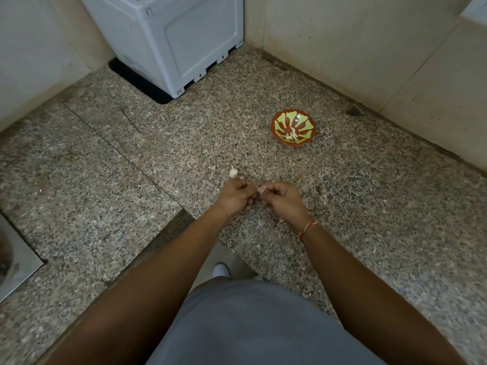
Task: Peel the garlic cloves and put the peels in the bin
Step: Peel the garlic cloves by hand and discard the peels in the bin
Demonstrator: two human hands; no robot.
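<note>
Leftmost, a steel sink point(15, 254) is set into the speckled granite desk point(105, 180). Farther back stands a grey plastic appliance point(168, 38) on a black mat. Near the middle, a small white garlic bulb point(233, 172) lies just beyond the left hand point(235, 194), whose fingers are curled. Between both hands sits a pinkish garlic clove point(261, 190), pinched by the right hand point(280, 197). Rightward, a red-and-green patterned bowl point(303, 119) holds pale garlic pieces point(291, 135).
</note>
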